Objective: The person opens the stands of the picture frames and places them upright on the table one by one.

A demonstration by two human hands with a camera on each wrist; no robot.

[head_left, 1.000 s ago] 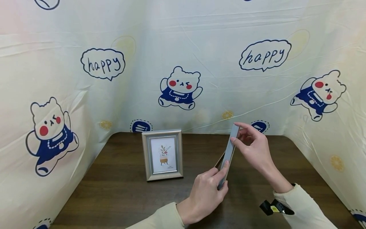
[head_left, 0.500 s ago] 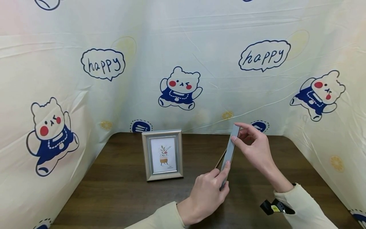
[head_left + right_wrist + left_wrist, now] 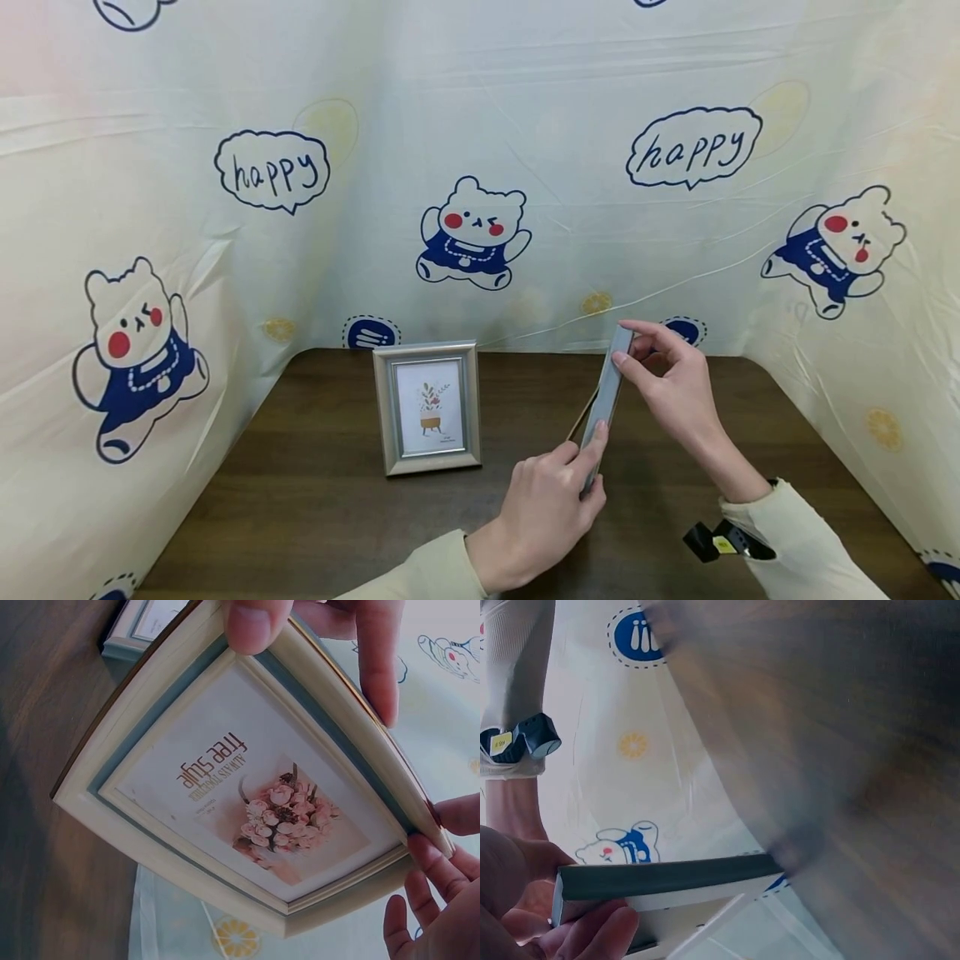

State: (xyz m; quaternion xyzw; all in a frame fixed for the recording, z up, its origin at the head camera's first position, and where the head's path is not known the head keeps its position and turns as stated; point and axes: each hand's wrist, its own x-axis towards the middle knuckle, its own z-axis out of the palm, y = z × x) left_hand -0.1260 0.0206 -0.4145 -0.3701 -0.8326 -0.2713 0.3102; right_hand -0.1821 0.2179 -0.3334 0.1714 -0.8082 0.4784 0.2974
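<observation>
Both hands hold a picture frame (image 3: 606, 383) tilted over the table, seen edge-on in the head view. My left hand (image 3: 547, 504) grips its lower near end, index finger along the grey edge and thumb on the front. At the upper end my right hand (image 3: 678, 387) pinches the edge between thumb and fingers. In the right wrist view the cream border (image 3: 135, 817) with a blue-grey inner band surrounds a print of pink roses (image 3: 281, 810) and "free style" lettering. A thin brown-edged flap (image 3: 583, 415) slants out from the frame's back.
A second picture frame (image 3: 382, 408), silvery with a potted-plant print, stands upright to the left on the dark wooden table (image 3: 300, 517). Behind and at both sides hangs a pale cloth (image 3: 577, 233) with bears and "happy" bubbles. A black wrist camera (image 3: 727, 542) sits on the right sleeve.
The held picture frame and both hands have shifted very slightly to the right. The gap between the frame's back and its flap looks narrower. The standing frame stays put.
</observation>
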